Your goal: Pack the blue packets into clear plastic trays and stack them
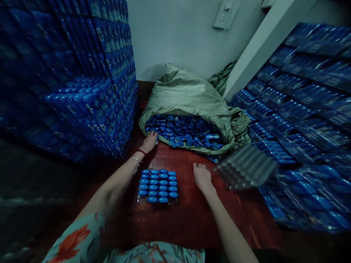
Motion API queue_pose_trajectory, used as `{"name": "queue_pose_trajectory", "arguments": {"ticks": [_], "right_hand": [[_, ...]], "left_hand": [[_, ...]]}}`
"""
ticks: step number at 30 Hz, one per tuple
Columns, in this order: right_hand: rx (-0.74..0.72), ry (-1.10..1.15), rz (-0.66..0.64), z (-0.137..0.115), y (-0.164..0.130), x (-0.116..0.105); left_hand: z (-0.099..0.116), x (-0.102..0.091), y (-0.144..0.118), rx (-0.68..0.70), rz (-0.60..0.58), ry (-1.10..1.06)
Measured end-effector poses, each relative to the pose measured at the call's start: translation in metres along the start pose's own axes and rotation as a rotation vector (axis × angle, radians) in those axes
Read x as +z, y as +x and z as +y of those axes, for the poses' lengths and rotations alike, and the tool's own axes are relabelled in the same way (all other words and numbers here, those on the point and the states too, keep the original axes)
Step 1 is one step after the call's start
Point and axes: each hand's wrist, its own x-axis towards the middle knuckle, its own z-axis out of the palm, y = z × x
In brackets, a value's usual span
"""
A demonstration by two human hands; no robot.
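Note:
My left hand (pixel 150 142) is at the left end of the sack's mouth. Its fingers are pinched at a small blue piece, only partly visible beside the fingertips. My right hand (pixel 202 176) rests low over the red tabletop, fingers curled; whatever may be under them is hidden. Between my forearms lies a clear plastic tray (pixel 142 199) holding rows of glossy blue oval pieces (pixel 158 187), with bare plastic at both near corners. Behind it a pale green woven sack (pixel 189 89) lies on its side, its mouth spilling many small blue packets (pixel 186 129).
A stack of empty-looking clear trays (pixel 246 166) stands right of my right hand. Tall stacks of filled blue packs rise at the left (pixel 90 98) and right (pixel 304 120). A wall with a socket plate (pixel 225 15) and a slanting white post (pixel 267 45) stand behind.

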Motion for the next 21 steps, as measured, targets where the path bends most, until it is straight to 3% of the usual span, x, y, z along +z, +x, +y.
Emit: {"name": "queue_pose_trajectory", "arguments": {"ticks": [3, 7, 9, 12, 15, 17, 19, 21], "right_hand": [[-0.130, 0.100, -0.103, -0.005, -0.049, 0.007], [-0.145, 0.537, -0.111, 0.003, -0.113, 0.018], [-0.114, 0.852, -0.092, 0.007, -0.134, 0.021], [-0.099, 1.205, -0.009, 0.001, -0.148, 0.028], [-0.187, 1.211, 0.233, -0.016, -0.145, 0.038], [-0.333, 1.116, 0.364, -0.025, -0.137, 0.047], [-0.493, 1.001, 0.421, -0.028, -0.128, 0.052], [-0.616, 0.844, 0.393, -0.026, -0.121, 0.050]], "left_hand": [[-0.008, 0.000, -0.026, 0.007, -0.026, -0.042], [-0.026, -0.005, -0.096, -0.022, -0.034, -0.111], [-0.037, -0.009, -0.142, -0.083, 0.035, -0.158], [-0.048, -0.016, -0.213, -0.224, 0.246, -0.251], [-0.046, -0.025, -0.271, -0.396, 0.311, -0.336], [-0.035, -0.030, -0.298, -0.476, 0.349, -0.383], [-0.016, -0.033, -0.314, -0.465, 0.391, -0.399], [0.003, -0.034, -0.321, -0.360, 0.404, -0.396]]}}
